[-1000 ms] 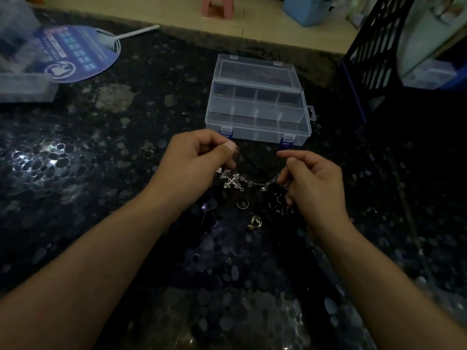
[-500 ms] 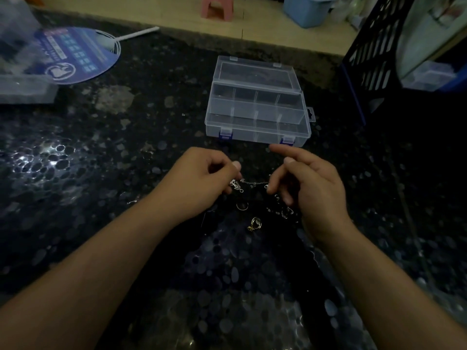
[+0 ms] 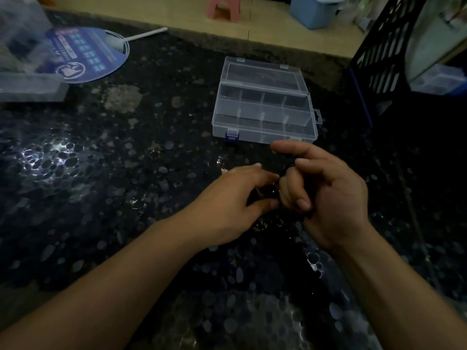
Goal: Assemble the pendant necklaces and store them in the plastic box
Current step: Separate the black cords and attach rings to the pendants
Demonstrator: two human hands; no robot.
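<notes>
A clear plastic box (image 3: 262,122) with divided compartments lies open on the dark speckled table, its lid folded back. Just in front of it my two hands meet. My right hand (image 3: 331,195) has its middle fingers curled, and a thin black necklace cord (image 3: 290,168) runs around them, while its index finger points left. My left hand (image 3: 235,200) touches the right one and pinches the cord between thumb and fingertips; the pendant is hidden between the hands. Small gold pendants (image 3: 261,224) lie on the table under my hands.
Loose metal rings (image 3: 219,159) lie left of the hands. A blue round fan (image 3: 83,54) and a clear container (image 3: 30,84) sit at far left. A black lattice crate (image 3: 379,59) stands at right. The table's far edge runs behind the box.
Both hands dropped lower and came together. The silver cross pendant and chain stretched between them are now out of sight, and my right hand has turned with the cord round its fingers.
</notes>
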